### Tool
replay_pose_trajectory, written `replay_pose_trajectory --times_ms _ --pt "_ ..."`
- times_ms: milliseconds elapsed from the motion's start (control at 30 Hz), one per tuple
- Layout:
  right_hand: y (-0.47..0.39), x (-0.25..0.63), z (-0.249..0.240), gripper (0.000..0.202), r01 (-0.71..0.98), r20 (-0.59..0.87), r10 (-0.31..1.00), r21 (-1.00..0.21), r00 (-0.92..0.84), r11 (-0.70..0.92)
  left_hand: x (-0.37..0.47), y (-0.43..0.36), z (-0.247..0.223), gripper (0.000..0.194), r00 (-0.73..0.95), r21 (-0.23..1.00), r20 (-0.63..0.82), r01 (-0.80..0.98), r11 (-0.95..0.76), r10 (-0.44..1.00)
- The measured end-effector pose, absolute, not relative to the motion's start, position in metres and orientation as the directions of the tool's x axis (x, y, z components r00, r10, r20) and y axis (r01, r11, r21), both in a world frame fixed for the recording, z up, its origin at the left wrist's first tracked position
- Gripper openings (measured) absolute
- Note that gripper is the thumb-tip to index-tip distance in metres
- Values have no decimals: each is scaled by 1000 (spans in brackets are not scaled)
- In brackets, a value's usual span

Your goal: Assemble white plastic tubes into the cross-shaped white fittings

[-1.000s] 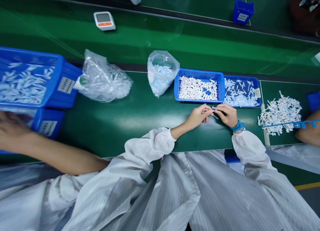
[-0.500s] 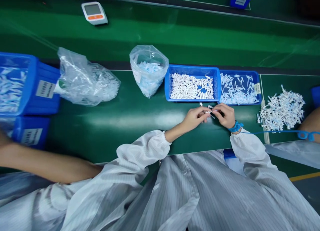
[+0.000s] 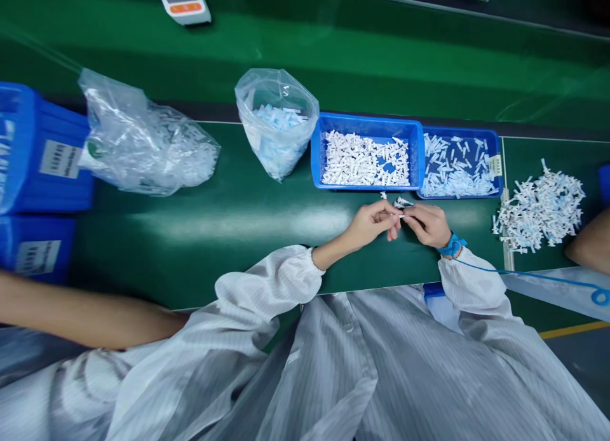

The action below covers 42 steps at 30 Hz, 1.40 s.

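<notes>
My left hand (image 3: 373, 224) is closed in a pinch, its fingertips meeting those of my right hand (image 3: 427, 225). Between them is a small white plastic piece (image 3: 401, 216), held by both hands. The piece is too small for its exact kind to show. Just beyond the fingertips, a few loose white pieces (image 3: 401, 202) lie on the green bench (image 3: 267, 237). Behind the hands stands a blue bin (image 3: 369, 187) of small white plastic parts (image 3: 350, 158). Beside it on the right is a blue tray (image 3: 481, 134) with translucent pale-blue pieces (image 3: 452, 182). A blue wrist strap (image 3: 452, 244) circles my right wrist.
Pale pieces fill an upright clear bag (image 3: 281, 136); another clear bag (image 3: 157, 152) lies left. Labelled blue bins (image 3: 61, 149) are stacked far left. A heap of white parts (image 3: 541, 206) sits right. Co-workers' arms (image 3: 90, 307) show at both sides. A blue cord trails right.
The view has tilted and shifted slightly, so things at the back appear higher. Both hands stay together at the small piece, with minor finger movement. The loose pieces beyond them show more plainly.
</notes>
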State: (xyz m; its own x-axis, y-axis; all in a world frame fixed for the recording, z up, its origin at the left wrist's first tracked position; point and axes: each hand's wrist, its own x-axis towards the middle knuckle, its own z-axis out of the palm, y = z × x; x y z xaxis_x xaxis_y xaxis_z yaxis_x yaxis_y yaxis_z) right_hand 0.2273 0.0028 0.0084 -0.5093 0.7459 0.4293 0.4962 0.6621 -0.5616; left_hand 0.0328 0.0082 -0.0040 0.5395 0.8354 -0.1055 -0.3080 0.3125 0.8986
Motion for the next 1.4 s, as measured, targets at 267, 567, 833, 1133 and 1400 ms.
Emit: replay_pose_trajectory --times_ms 267,567,833,1133,1400 --pt "-6 222 7 21 554 453 724 -467 -521 690 36 8 -3 50 559 851 -184 -321 416 809" --pt "-10 218 -2 26 648 466 739 -375 -487 663 39 5 -6 51 539 823 -213 -350 447 815" --pt "-11 207 -4 31 696 443 805 -428 -394 576 38 8 -9 49 519 832 -191 -366 418 833" --pt "-12 211 3 29 662 384 850 -538 -359 523 36 14 -11 44 544 862 -154 -335 381 825" --pt "-15 215 8 26 647 315 867 -577 -386 498 31 16 -8 40 569 870 -143 -318 377 810"
